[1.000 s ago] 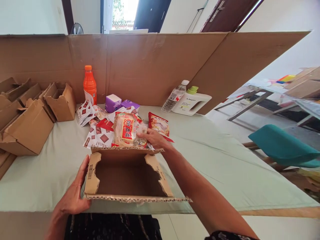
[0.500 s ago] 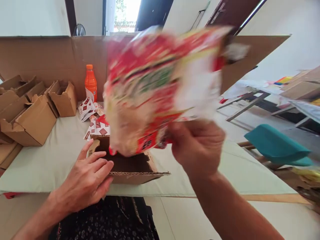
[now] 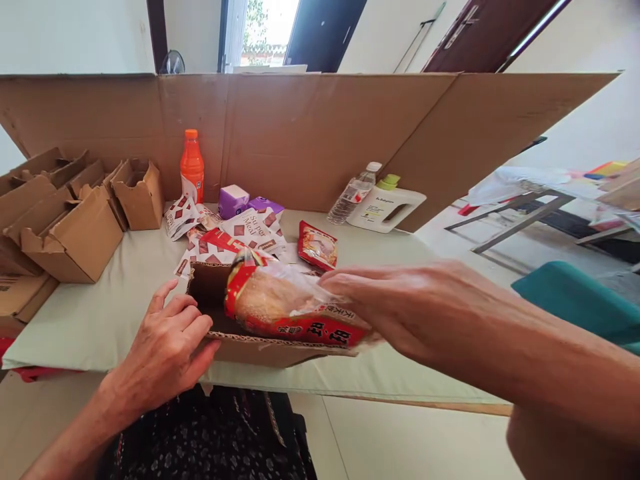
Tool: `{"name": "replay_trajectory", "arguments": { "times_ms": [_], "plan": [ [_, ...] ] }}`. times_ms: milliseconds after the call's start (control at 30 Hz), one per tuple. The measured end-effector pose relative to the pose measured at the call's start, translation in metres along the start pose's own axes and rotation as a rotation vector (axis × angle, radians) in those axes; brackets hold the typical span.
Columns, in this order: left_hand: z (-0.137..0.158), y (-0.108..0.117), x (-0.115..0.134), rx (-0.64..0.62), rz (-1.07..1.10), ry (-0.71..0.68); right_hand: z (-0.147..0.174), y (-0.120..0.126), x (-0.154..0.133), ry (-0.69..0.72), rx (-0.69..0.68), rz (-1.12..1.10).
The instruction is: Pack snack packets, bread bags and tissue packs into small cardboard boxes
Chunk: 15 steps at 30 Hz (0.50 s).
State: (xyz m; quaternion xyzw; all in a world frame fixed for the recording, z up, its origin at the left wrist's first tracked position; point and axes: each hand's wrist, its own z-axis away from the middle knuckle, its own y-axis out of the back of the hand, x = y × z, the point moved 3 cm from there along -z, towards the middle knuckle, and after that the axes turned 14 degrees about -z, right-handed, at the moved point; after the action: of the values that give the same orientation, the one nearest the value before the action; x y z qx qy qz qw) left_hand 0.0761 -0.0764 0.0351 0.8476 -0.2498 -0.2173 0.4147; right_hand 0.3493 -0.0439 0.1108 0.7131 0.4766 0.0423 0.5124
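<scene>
A cardboard box (image 3: 260,348) with its top open stands at the table's near edge. At its left end, my left hand (image 3: 167,343) grips the near corner, thumb low against the outer wall and fingers by the rim. My right hand (image 3: 380,300) pinches the right end of a red and clear bag of rice crackers (image 3: 275,297). The bag lies tilted over the box opening, its left end dipping inside the rim. My right fingertips are partly hidden behind the hand.
White and red snack pouches (image 3: 253,230), a purple pack (image 3: 234,200) and a small red packet (image 3: 318,245) lie beyond the box. An orange bottle (image 3: 192,167), clear bottle (image 3: 354,195) and white jug (image 3: 385,208) stand behind. Several cardboard boxes (image 3: 80,233) sit left.
My right hand has brought the rice cracker bag down from in front of my view to the box opening, its left end now within the rim. My left hand stays at the box.
</scene>
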Motion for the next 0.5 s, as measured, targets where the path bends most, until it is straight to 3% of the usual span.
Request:
{"name": "replay_trajectory", "arguments": {
  "times_ms": [100, 300, 400, 500],
  "plan": [
    [0.005, -0.003, 0.0, 0.01, 0.04, 0.025, -0.005, -0.014, 0.005, 0.076, -0.24, 0.106],
    [0.009, -0.01, 0.001, 0.094, 0.144, 0.15, -0.037, -0.027, -0.018, 0.118, -0.347, 0.191],
    [0.015, -0.014, 0.003, 0.138, 0.143, 0.228, -0.054, -0.043, -0.023, 0.062, -0.36, 0.303],
    [0.021, -0.019, 0.007, 0.182, 0.151, 0.235, -0.06, -0.059, -0.013, -0.032, -0.471, 0.347]
  ]
}}
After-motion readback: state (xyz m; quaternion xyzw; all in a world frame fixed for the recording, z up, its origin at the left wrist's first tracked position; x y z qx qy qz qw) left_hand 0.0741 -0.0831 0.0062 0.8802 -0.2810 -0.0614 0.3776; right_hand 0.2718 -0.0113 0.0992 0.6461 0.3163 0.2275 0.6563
